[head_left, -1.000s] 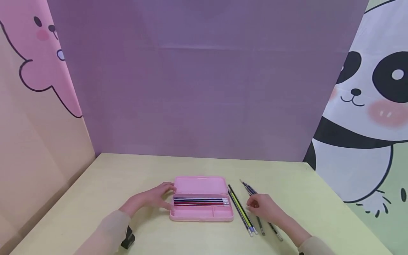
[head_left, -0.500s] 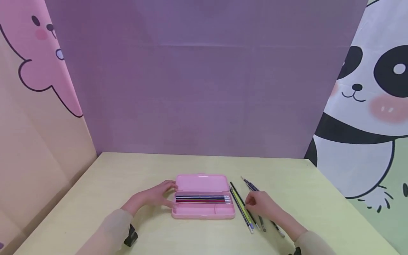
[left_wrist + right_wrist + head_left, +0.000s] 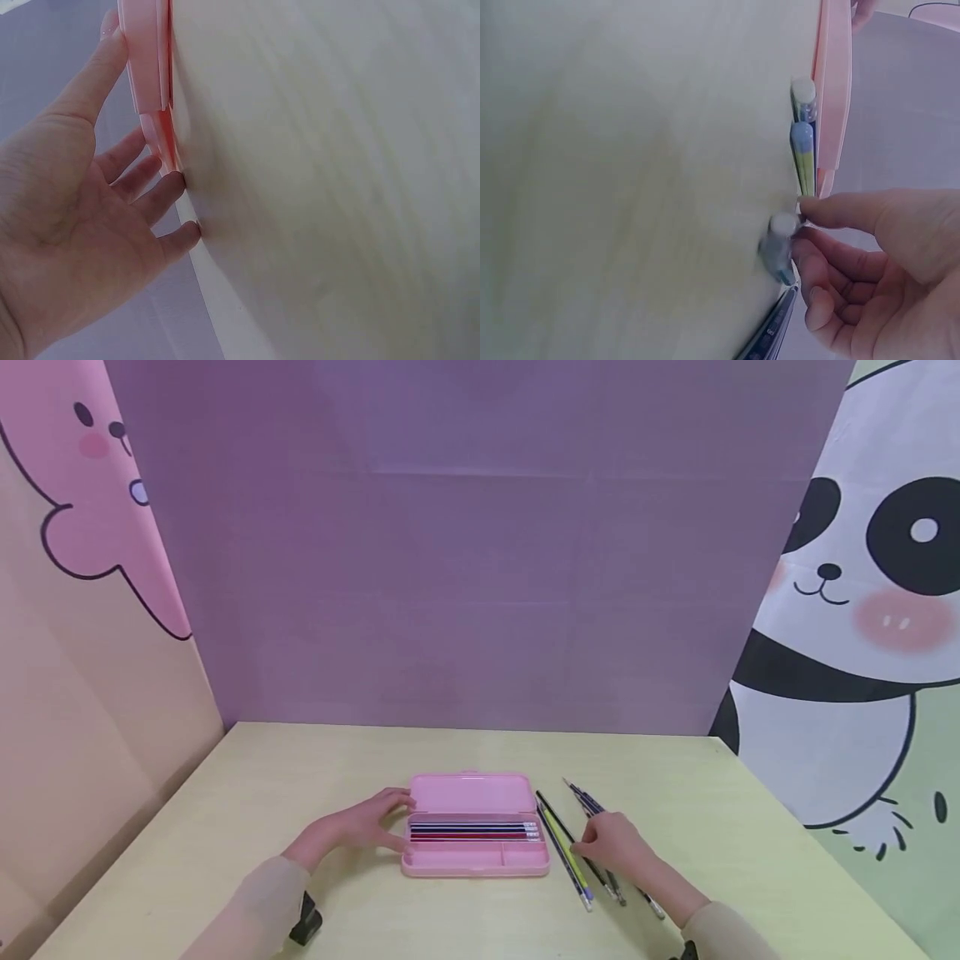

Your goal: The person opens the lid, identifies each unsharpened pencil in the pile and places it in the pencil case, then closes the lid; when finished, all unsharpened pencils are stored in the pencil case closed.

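Observation:
An open pink pencil case [image 3: 457, 858] lies on the table, with several dark and red pencils [image 3: 472, 832] in its back compartment. My left hand [image 3: 360, 823] is at its left side, thumb at the front corner and fingers spread along the lid's edge. To the right of the case, my right hand [image 3: 618, 845] pinches a dark pencil between thumb and index finger; its white eraser end [image 3: 784, 223] shows in the right wrist view. Close beside it lie a yellow-green pencil [image 3: 804, 165] and another dark pencil. More dark pencils [image 3: 588, 799] lie partly hidden under the right hand.
The pale wooden table [image 3: 337, 752] ends at a purple backdrop [image 3: 480, 568]. A panda print [image 3: 885, 610] covers the wall on the right, and a pink cartoon figure [image 3: 105, 485] is on the left wall.
My right hand has shifted slightly left to the dark pencil and now pinches it, its eraser end swinging right, away from the yellow-green one. My left hand stays at the case.

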The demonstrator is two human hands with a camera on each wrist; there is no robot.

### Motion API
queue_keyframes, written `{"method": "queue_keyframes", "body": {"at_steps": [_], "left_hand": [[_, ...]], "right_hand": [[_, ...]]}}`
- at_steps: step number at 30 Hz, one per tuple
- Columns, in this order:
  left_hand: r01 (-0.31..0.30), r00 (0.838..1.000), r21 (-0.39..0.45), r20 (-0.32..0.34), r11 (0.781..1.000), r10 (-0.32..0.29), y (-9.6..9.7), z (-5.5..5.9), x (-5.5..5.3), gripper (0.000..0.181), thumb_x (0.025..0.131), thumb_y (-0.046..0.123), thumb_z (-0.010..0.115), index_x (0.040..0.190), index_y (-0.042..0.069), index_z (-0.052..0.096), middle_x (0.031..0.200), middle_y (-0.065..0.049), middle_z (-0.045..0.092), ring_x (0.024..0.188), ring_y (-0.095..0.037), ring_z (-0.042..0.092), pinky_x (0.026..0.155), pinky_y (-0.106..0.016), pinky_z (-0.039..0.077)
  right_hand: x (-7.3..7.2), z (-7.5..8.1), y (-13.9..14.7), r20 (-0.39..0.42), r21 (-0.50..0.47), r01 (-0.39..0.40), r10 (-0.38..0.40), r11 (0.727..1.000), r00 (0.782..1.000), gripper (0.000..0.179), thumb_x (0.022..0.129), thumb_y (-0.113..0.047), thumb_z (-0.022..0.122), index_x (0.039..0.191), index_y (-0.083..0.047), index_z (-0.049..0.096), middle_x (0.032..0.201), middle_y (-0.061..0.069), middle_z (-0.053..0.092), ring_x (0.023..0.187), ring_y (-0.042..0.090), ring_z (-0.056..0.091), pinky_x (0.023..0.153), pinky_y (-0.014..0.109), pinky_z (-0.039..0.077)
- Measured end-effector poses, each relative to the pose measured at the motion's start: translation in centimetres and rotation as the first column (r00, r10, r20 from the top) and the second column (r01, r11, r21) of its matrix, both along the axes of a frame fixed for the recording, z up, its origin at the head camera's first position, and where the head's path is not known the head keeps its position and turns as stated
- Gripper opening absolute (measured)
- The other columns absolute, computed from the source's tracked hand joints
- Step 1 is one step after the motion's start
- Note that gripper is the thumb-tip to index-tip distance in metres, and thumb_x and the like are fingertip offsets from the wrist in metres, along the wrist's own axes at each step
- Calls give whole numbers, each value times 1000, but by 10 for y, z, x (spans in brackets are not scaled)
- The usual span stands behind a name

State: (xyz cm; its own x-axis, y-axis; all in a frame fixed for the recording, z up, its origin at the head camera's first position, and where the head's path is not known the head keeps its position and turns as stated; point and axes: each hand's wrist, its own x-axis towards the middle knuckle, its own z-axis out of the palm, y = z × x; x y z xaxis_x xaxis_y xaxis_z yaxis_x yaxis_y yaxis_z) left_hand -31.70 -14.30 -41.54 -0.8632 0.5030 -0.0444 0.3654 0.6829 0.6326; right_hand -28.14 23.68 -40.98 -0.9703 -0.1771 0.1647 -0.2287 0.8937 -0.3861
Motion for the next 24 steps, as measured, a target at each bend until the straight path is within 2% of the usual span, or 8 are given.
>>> {"method": "queue_keyframes", "body": {"at_steps": [5,10,15,18,24], "left_hand": [[-17,1000,-1,15,1000,17,0,-3,-1,73,72,39,78,131,10,47,151,-17,27,140,-39,23,115,-55,20],[-3,1000,-19,-20,1000,2,-1,-6,-4,74,72,41,79,132,10,47,149,-15,30,139,-36,26,115,-52,23],[4,1000,-19,-20,1000,-4,-1,-5,-3,73,73,39,78,131,9,47,148,-17,31,139,-37,26,115,-53,23],[-2,1000,-21,-18,1000,2,0,-3,-2,72,73,37,78,131,8,47,148,-17,30,139,-37,26,115,-53,22],[-1,1000,-24,-23,1000,1,1,-1,-1,69,75,36,78,130,8,48,148,-18,31,139,-37,26,115,-53,22]], "right_hand": [[0,1,2,-2,-10,13,-13,1000,1000,17,75,-11,73,62,-6,64,56,-1,58,49,9,46,47,22,40],[-2,6,10,-44,-72,-2,-1,997,999,15,80,-12,70,67,-7,64,60,-2,58,53,9,46,48,22,40],[-5,9,22,-53,-163,-82,74,983,996,11,84,-14,67,76,-8,64,67,-2,61,58,6,50,52,20,43],[-7,11,29,-77,-178,-151,140,972,987,11,86,-15,66,79,-8,64,70,-2,63,60,3,51,53,19,45],[-6,12,34,-80,-206,-227,214,952,973,10,88,-18,65,86,-8,64,77,0,65,65,3,55,57,18,49]]}}
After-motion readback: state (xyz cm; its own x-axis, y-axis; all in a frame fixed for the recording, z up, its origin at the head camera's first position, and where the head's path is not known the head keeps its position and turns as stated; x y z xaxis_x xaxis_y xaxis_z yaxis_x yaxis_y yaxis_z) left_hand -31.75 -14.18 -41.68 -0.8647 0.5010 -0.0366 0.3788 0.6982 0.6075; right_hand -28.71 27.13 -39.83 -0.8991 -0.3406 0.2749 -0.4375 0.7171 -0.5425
